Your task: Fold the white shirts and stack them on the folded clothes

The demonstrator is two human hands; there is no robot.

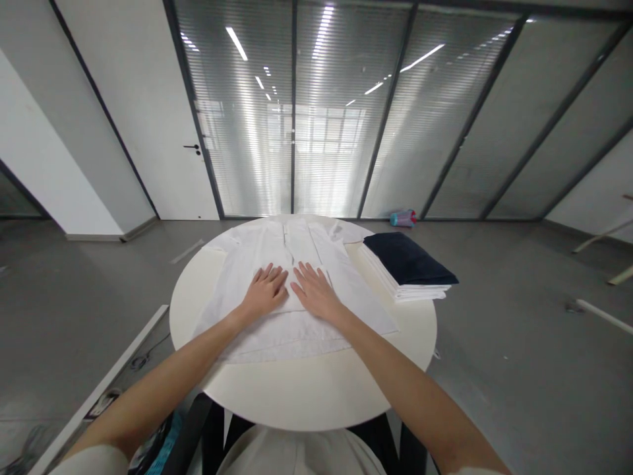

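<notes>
A white shirt lies spread over the round table, its hem towards me and its upper part at the far edge. Flat on the middle of the cloth, fingers pointing away from me, rests my left hand. Beside it my right hand also lies on the shirt with its fingers stretched out. A small gap separates the two hands, and a front opening of the shirt runs between and beyond them. Neither hand grips the fabric.
The white round table carries a stack of folded white cloths at its right side, topped by a folded dark navy cloth. A blue and pink basket-like object lies on the floor by the glass partition. A white door stands left.
</notes>
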